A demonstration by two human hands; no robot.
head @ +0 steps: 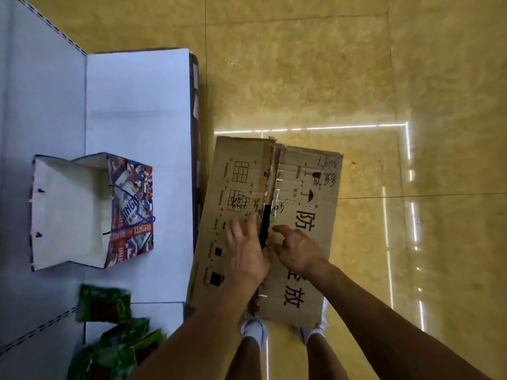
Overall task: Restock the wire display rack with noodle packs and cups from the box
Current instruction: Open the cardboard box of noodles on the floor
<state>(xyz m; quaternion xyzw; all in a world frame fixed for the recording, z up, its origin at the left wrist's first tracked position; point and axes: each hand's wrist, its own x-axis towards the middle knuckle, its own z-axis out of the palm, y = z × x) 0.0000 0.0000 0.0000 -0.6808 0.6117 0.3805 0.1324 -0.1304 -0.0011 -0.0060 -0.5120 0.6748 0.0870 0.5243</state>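
A brown cardboard box [301,193] with printed black characters sits on the yellow tiled floor in front of my feet. Its two top flaps meet along a dark centre seam. My left hand [245,250] lies flat on the left flap with its fingertips at the seam. My right hand [297,249] rests on the right flap, index finger stretched toward the seam. Neither hand holds anything. The box's contents are hidden. Several green noodle packs [109,325] lie on the white shelf at the lower left. No wire rack is in view.
A white shelf [137,105] runs along the left, its edge right beside the box. An open paper gift bag [90,212] with a red and blue print lies on its side on the shelf. Yellow tiled floor [329,78] spreads beyond and right of the box.
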